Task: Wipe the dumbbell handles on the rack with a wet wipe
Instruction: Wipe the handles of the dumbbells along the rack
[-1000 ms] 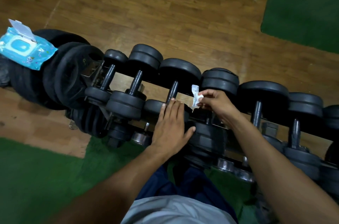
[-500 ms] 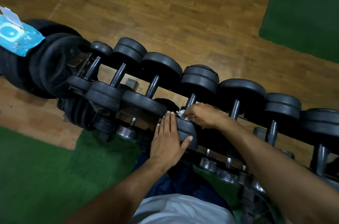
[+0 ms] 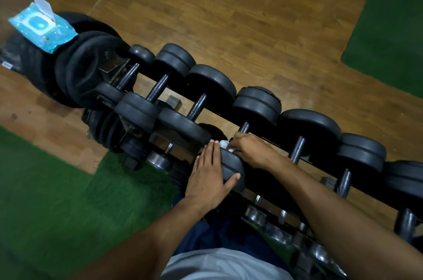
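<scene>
No brand legible anywhere. The wipes pack [image 3: 43,27] is light blue w/ a blue oval on a white flap patch and small printed figures; its text is too small to read. Its white flap stands open. It sits on a stack of black weight plates [image 3: 87,73] at the rack's [image 3: 320,165] far left end; one plate shows a faint mark, unreadable.

Dumbbells run in a slanted row along the rack, all black round heads w/ dark metal handles, matte and scuffed. The fourth dumbbell [image 3: 256,103] from the plates' end is the one being worked: right hand [image 3: 251,150] is curled round its handle [image 3: 244,127], w/ a white wet wipe [image 3: 225,144] bunched under the fingers, only a bit showing. Left hand [image 3: 209,179] lies flat, fingers straight & together, thumb spread, pressing on that dumbbell's near head [image 3: 231,165], beside the wipe.

Lower rack tier holds shiny chrome-ended dumbbells [image 3: 274,231]. Wood floor [image 3: 229,16] behind the rack, green mat [image 3: 45,188] in front.
</scene>
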`<state>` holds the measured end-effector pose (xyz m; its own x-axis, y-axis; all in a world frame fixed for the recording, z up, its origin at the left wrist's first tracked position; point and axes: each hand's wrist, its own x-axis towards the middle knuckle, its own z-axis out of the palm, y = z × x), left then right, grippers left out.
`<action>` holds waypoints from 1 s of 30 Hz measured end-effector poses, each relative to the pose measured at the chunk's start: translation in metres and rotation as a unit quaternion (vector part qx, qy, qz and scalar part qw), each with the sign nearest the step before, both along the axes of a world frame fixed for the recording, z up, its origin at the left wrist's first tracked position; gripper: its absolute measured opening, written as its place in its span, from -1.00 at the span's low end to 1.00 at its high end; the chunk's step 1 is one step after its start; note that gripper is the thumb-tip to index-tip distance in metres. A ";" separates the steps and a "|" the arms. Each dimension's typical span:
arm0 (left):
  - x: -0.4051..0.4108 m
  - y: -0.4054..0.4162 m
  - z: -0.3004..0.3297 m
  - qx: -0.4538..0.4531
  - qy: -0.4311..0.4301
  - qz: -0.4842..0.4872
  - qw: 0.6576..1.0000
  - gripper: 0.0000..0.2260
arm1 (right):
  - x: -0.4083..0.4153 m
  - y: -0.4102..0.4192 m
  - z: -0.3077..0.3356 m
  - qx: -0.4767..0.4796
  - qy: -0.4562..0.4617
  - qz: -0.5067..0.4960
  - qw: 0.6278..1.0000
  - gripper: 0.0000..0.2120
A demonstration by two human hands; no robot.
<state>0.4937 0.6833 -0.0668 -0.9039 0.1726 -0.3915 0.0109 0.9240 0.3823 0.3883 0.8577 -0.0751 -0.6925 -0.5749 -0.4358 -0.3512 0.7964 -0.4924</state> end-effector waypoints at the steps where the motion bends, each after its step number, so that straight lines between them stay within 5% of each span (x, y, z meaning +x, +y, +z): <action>1: 0.000 0.000 -0.001 0.001 0.000 0.001 1.000 -0.08 | -0.002 0.001 -0.002 0.001 -0.001 0.017 1.000 -0.82; 5: 0.000 -0.001 -0.001 0.003 -0.005 0.001 1.000 -0.09 | -0.009 0.004 0.001 0.013 0.009 -0.001 1.000 -0.81; 11: 0.001 -0.001 0.000 0.008 -0.007 0.002 1.000 -0.09 | -0.009 0.010 -0.008 0.037 0.094 -0.187 0.977 -0.76; 18: 0.001 -0.002 -0.001 0.005 0.003 -0.005 1.000 -0.09 | 0.015 0.004 -0.012 0.008 0.072 -0.150 0.986 -0.67; 24: -0.001 -0.004 0.000 -0.018 0.009 -0.030 0.999 -0.07 | 0.002 0.006 -0.010 0.024 0.110 -0.259 0.959 -0.47; 30: -0.003 -0.004 0.000 -0.015 0.007 -0.037 0.999 -0.06 | 0.022 -0.004 -0.012 0.032 0.083 -0.322 0.943 -0.71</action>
